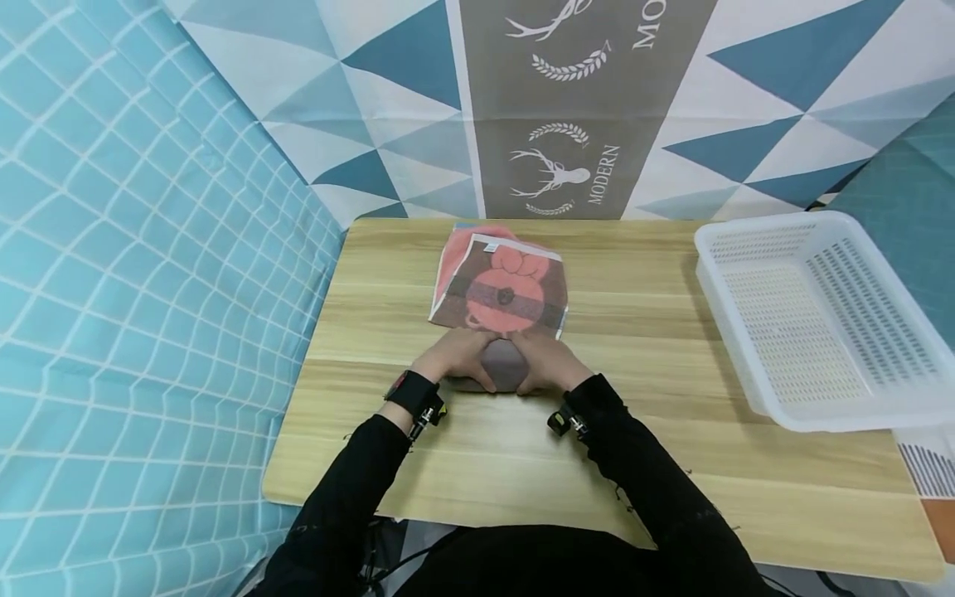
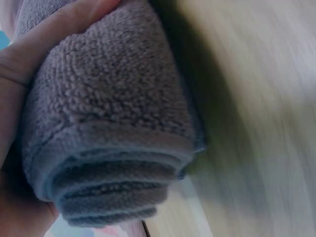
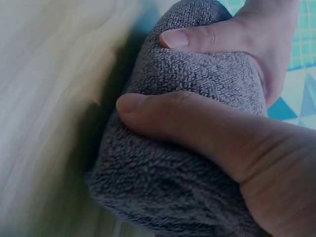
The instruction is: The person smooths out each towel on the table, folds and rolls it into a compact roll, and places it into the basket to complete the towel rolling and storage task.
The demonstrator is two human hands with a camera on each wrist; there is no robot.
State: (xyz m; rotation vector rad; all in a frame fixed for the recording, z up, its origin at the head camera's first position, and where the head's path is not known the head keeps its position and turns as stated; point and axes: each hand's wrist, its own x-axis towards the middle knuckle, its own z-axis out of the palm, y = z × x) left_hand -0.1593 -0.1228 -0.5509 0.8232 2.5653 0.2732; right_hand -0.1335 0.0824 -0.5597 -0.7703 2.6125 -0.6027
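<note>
A grey-brown terry towel is rolled into a thick bundle near the middle of the table. My left hand grips the roll from the left, thumb on the side facing me. From the right, my right hand holds it the same way; both thumbs press the pile in the right wrist view. Layered coils show at the towel's end in the left wrist view. Beyond the hands lies flat brown cloth with a pink cartoon bear, a white hem and a small tag, with pink fabric behind it.
A white perforated plastic basket stands at the table's right side. The wooden table meets a patterned cloth backdrop at the rear. A blue checked curtain hangs along the left.
</note>
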